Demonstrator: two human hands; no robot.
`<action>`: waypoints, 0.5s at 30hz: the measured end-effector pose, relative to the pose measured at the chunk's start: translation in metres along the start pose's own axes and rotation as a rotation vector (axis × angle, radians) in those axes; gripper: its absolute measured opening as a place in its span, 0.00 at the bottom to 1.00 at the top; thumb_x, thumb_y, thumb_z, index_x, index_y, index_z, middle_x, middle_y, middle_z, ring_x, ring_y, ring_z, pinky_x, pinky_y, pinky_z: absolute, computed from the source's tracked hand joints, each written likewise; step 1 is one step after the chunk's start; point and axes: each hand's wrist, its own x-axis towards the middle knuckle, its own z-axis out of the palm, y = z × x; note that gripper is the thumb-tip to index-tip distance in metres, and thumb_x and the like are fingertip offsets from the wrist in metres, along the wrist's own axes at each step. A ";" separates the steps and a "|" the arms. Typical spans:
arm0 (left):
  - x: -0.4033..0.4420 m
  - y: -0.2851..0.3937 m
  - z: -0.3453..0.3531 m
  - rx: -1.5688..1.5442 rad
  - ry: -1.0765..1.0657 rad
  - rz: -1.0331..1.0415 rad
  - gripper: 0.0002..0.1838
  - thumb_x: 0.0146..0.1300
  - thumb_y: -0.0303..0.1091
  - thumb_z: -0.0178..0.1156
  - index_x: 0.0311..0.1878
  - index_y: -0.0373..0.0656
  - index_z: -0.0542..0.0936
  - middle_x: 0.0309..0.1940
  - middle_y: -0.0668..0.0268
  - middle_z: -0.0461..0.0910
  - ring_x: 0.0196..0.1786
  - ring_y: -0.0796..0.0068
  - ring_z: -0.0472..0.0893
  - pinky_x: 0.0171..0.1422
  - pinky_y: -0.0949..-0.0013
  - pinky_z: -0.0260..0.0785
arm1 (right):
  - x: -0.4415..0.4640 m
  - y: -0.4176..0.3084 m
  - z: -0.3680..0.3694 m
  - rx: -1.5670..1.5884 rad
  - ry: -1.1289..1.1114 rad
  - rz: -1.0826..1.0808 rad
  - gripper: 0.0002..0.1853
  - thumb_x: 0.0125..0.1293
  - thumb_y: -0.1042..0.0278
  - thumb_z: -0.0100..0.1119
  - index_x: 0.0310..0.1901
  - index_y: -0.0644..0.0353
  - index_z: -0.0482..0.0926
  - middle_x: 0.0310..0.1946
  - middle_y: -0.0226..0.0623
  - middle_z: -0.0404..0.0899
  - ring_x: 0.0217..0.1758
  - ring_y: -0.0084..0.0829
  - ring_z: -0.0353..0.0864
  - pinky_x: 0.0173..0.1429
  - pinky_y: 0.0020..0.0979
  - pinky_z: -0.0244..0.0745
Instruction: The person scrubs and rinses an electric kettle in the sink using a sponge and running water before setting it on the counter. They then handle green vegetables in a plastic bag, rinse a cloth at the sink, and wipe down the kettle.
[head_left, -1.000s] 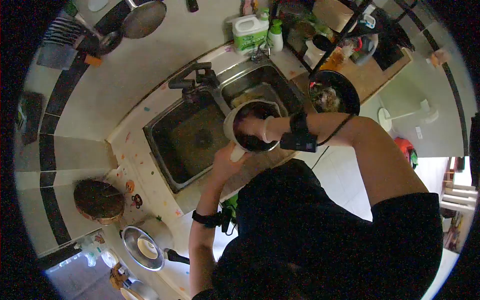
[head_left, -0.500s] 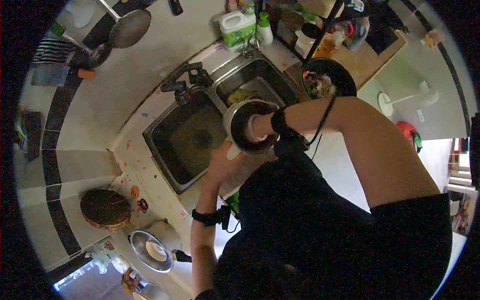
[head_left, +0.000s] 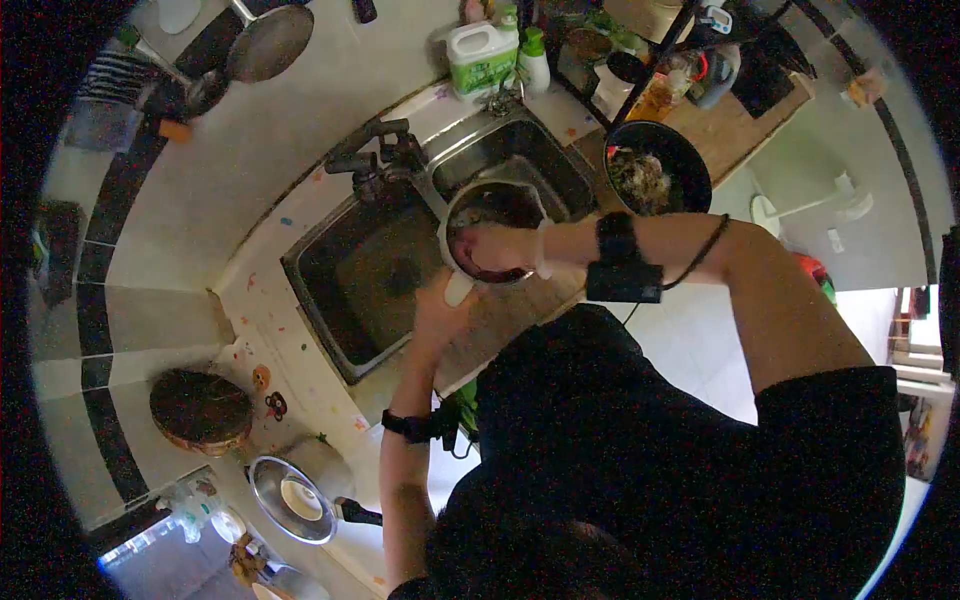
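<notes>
A pot [head_left: 510, 207] with a pale outer wall and a dark inside is tilted over the front edge of the double sink, its mouth facing up. My left hand [head_left: 440, 318] is closed round its short white handle [head_left: 458, 289]. Inside the pot's mouth is my right hand [head_left: 500, 248], with the wrist crossing the right rim. Its fingers are blurred and partly hidden, so what they hold, if anything, does not show. The left basin [head_left: 365, 275] and the smaller right basin [head_left: 552, 160] lie just beyond.
A dark faucet [head_left: 370, 165] stands behind the sink. A green-labelled jug [head_left: 483, 62] and a pump bottle [head_left: 534, 65] sit at the back corner. To the right is a black container [head_left: 688, 165] with food scraps. A lidded pot [head_left: 293, 500] stands at the lower left.
My right hand has shifted left within the pot, and its forearm now lies more level. The pot has moved slightly left and up, staying in my left hand.
</notes>
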 end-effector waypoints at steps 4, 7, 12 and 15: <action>0.008 -0.008 -0.001 -0.052 -0.020 0.024 0.18 0.49 0.44 0.64 0.33 0.39 0.73 0.32 0.54 0.78 0.37 0.57 0.78 0.40 0.61 0.69 | 0.024 0.037 0.019 0.396 0.420 -0.278 0.04 0.47 0.80 0.49 0.21 0.61 0.73 0.19 0.35 0.72 0.22 0.26 0.71 0.26 0.26 0.66; 0.013 0.001 -0.004 -0.129 0.012 -0.022 0.18 0.49 0.44 0.64 0.35 0.39 0.75 0.33 0.54 0.78 0.36 0.57 0.79 0.39 0.62 0.69 | 0.042 0.041 0.019 0.640 0.762 -0.272 0.05 0.54 0.78 0.46 0.26 0.61 0.73 0.22 0.31 0.71 0.24 0.24 0.69 0.29 0.25 0.66; 0.025 -0.021 -0.006 0.049 0.170 0.313 0.18 0.50 0.40 0.65 0.39 0.37 0.75 0.31 0.53 0.78 0.34 0.59 0.80 0.36 0.64 0.70 | 0.010 -0.021 -0.025 1.052 0.507 0.025 0.05 0.56 0.71 0.46 0.27 0.63 0.70 0.24 0.38 0.71 0.25 0.34 0.71 0.30 0.33 0.69; 0.041 -0.016 -0.009 -0.217 0.078 0.038 0.18 0.50 0.39 0.64 0.39 0.37 0.75 0.29 0.54 0.78 0.33 0.61 0.80 0.36 0.66 0.70 | 0.015 -0.009 -0.035 0.357 0.490 -0.146 0.07 0.61 0.67 0.45 0.36 0.59 0.71 0.32 0.32 0.72 0.32 0.27 0.72 0.35 0.27 0.69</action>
